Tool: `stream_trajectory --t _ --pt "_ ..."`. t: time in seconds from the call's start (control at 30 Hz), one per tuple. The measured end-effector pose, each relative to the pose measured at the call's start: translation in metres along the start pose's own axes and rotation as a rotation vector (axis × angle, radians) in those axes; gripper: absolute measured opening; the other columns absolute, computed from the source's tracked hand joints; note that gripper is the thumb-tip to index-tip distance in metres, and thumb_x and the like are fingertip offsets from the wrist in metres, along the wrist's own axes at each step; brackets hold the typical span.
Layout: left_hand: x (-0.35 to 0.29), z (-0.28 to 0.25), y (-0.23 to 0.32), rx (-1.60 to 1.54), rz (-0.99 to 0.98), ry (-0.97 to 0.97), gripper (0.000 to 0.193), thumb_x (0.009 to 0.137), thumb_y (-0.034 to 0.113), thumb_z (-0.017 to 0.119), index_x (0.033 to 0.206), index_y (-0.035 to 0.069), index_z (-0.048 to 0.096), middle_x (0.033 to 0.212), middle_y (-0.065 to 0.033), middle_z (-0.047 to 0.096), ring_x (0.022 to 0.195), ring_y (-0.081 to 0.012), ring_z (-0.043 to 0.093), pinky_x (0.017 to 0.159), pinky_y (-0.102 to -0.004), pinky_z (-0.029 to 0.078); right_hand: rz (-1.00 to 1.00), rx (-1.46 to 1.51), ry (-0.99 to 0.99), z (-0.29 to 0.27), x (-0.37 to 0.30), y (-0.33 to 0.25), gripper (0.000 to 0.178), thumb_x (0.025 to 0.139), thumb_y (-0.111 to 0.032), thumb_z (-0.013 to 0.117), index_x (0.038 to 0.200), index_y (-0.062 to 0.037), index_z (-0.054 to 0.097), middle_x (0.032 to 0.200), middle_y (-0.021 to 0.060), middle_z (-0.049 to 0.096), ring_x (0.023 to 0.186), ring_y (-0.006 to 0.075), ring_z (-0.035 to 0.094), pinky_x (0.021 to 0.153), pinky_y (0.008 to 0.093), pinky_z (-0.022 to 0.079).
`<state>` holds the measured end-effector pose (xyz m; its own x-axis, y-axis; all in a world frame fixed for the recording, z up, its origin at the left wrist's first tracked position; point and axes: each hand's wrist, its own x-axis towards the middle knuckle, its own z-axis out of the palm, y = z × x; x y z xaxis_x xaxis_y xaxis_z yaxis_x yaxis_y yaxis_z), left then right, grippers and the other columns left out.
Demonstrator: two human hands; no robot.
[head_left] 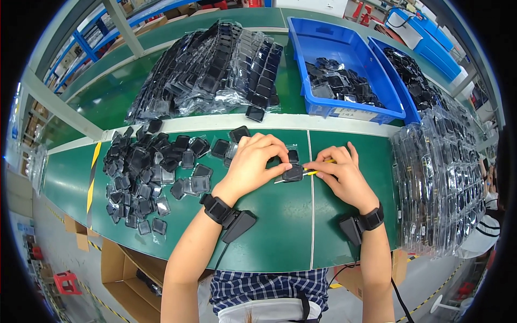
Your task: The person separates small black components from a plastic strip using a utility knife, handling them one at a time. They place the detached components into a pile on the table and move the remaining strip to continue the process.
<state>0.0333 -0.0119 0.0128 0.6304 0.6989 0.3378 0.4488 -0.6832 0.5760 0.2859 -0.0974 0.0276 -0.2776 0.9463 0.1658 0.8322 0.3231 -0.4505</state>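
Over the middle of the green table, my left hand (256, 159) pinches a small black rounded-square piece (292, 173) between thumb and fingertips. Facing it from the right, my right hand (340, 171) closes on a thin yellow-handled tool (309, 173) that meets the piece's right side. A pale, narrow tip (278, 181) shows at the piece's lower left; I cannot tell whether it belongs to the tool. Just beyond the piece lies another black square (293, 156) in clear film. More bagged black squares (220, 148) lie beside my left hand.
A loose heap of bagged black squares (141, 167) spreads at the left. Stacked clear strips of black squares stand at the back (210, 67) and right (439, 188). Two blue bins (353, 111) hold more pieces. A cardboard box (121, 269) stands below the near edge.
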Motion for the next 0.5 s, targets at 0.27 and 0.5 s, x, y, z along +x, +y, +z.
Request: stream_trajectory --t 0.27,0.5 --pt "-0.003 -0.004 -0.006 -0.029 -0.02 -0.043 0.015 0.085 0.023 0.082 0.09 0.014 0.072 0.11 0.0034 0.071 0.105 -0.0206 0.063 0.095 -0.0356 0.038 -0.02 0.067 -0.097 -0.016 -0.002 0.013 0.029 0.091 -0.006 0.071 0.112 -0.0238 0.079 0.109 -0.0014 0.06 0.115 0.0205 0.057 0.123 0.059 0.017" --pt "-0.012 -0.02 -0.023 -0.091 -0.07 0.125 0.016 0.083 0.021 0.084 0.091 0.013 0.073 0.111 -0.0006 0.071 0.111 -0.0227 0.063 0.104 -0.0384 0.038 0.059 0.092 -0.002 -0.019 -0.006 0.023 0.032 0.089 -0.004 0.072 0.117 -0.0194 0.079 0.106 0.0013 0.06 0.11 0.0222 0.057 0.122 0.0536 0.023"
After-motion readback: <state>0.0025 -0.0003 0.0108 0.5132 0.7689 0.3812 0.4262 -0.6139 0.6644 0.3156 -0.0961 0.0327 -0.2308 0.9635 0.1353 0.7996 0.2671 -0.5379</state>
